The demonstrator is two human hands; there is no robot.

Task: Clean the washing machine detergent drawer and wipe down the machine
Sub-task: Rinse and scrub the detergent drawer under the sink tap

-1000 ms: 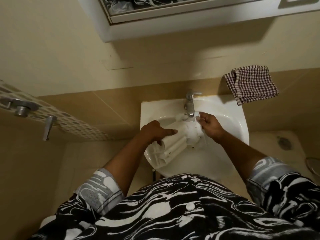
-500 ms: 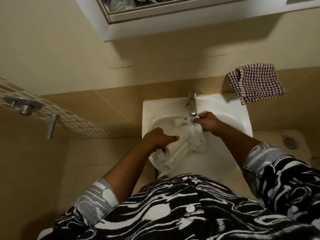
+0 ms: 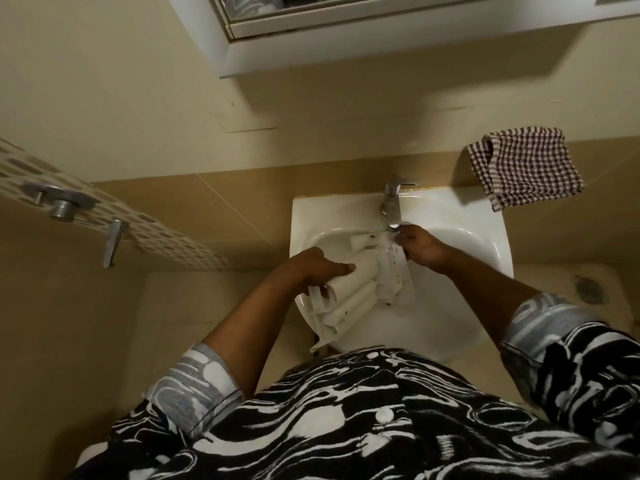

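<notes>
Little changed: still gripping white ribbed plastic drawer [image 3: 356, 292] with left hand [image 3: 311, 268], pinching its far end with right hand [image 3: 424, 249] under chrome tap [image 3: 391, 206], over glossy sink [image 3: 450, 209].

Left hand [image 3: 318, 268] grips, index outstretched; right hand [image 3: 424, 249] pinches (fingers curled).

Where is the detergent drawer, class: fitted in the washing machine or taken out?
Taken out. The detergent drawer lies across the sink, its far end under the tap, held by the left hand and right hand.
</notes>
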